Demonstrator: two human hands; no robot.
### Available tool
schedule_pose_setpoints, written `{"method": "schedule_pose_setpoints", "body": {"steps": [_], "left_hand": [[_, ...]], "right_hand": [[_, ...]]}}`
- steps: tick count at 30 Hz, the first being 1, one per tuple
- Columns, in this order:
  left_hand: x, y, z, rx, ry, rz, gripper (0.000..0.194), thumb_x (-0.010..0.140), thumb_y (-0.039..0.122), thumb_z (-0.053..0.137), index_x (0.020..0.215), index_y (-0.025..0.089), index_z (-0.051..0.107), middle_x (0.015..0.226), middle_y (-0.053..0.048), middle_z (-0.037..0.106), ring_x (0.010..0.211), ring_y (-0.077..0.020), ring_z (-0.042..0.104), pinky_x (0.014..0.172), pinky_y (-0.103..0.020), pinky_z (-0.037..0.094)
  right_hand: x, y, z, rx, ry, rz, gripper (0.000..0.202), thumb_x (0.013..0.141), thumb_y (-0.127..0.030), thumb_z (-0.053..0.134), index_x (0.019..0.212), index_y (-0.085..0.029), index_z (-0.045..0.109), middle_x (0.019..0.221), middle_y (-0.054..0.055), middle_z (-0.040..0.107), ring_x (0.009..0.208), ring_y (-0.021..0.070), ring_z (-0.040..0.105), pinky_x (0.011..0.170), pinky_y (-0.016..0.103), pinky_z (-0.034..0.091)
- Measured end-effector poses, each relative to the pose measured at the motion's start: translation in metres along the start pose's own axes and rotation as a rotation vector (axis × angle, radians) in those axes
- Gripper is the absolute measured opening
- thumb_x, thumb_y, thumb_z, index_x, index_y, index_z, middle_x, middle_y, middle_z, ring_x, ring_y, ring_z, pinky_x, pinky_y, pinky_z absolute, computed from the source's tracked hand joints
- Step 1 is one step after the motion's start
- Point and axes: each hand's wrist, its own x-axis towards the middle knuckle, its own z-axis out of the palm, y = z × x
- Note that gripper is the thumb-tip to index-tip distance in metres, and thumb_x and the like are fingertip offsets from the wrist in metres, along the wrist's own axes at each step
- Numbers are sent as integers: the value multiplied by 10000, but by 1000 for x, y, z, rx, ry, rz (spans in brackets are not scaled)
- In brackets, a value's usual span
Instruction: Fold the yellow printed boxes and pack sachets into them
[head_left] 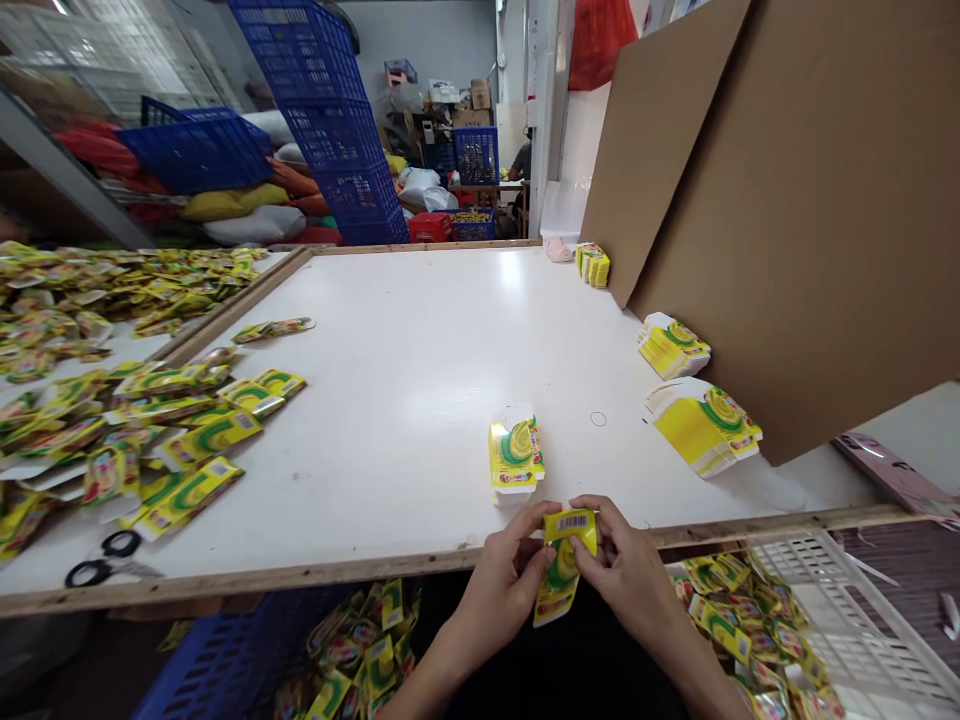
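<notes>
Over the table's front edge, my left hand (516, 568) and my right hand (611, 545) both grip one small yellow and green printed carton (562, 560). It looks flat, with a barcode near its upper end. My thumbs press on its face while the other fingers sit behind it, partly hidden. Just beyond my hands, a flat yellow carton stack (516, 455) rests on the white table (390, 400). More stacked cartons (705, 425) lie to the right by a cardboard sheet (810, 230).
Loose cartons (187, 440) are heaped on the left, with black-handled scissors (105, 560) near the front edge. Below the table stand a blue crate (225, 650) on the left and a white basket (862, 610) on the right. Tall blue crates (330, 130) rise behind.
</notes>
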Motion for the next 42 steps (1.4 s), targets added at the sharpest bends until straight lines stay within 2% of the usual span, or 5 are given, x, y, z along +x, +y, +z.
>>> {"method": "schedule_pose_setpoints", "body": {"steps": [13, 17, 25, 31, 42], "left_hand": [[4, -1, -2, -179, 57, -39, 360, 827, 247, 655, 1182, 219, 599, 1035, -70, 700, 762, -166, 664, 729, -302, 546], [6, -5, 8, -212, 23, -29, 328, 814, 241, 670, 1137, 205, 620, 1094, -96, 691, 818, -201, 697, 731, -319, 569], [47, -18, -37, 855, 196, 140, 606, 781, 199, 694, 1353, 194, 496, 1474, -141, 447, 1404, -308, 339, 1139, -505, 331], [55, -17, -63, 961, 130, 95, 231, 870, 175, 568, 1018, 256, 727, 1297, -54, 640, 1185, -282, 606, 930, -404, 539], [51, -17, -59, 1038, 205, 250, 250, 916, 141, 469, 970, 185, 708, 1057, -108, 742, 940, -252, 710, 815, -392, 573]], "right_hand": [[3, 6, -12, 14, 22, -129, 279, 914, -370, 511, 1112, -243, 660, 856, 33, 676, 636, 153, 587, 605, 253, 467], [-1, 12, -20, 151, 56, -38, 283, 887, -419, 555, 990, -202, 705, 679, 13, 639, 592, 161, 569, 579, 260, 468], [-17, 33, -85, -298, -26, 133, 248, 769, -438, 661, 929, -258, 718, 939, 55, 691, 941, 269, 624, 839, 363, 461], [-6, 25, -51, -109, -123, 129, 319, 871, -492, 519, 861, -221, 687, 755, 23, 675, 700, 206, 605, 637, 290, 438], [16, 7, -5, 297, 9, 106, 455, 856, -579, 537, 762, -163, 694, 642, 32, 659, 585, 160, 547, 594, 272, 424]]}}
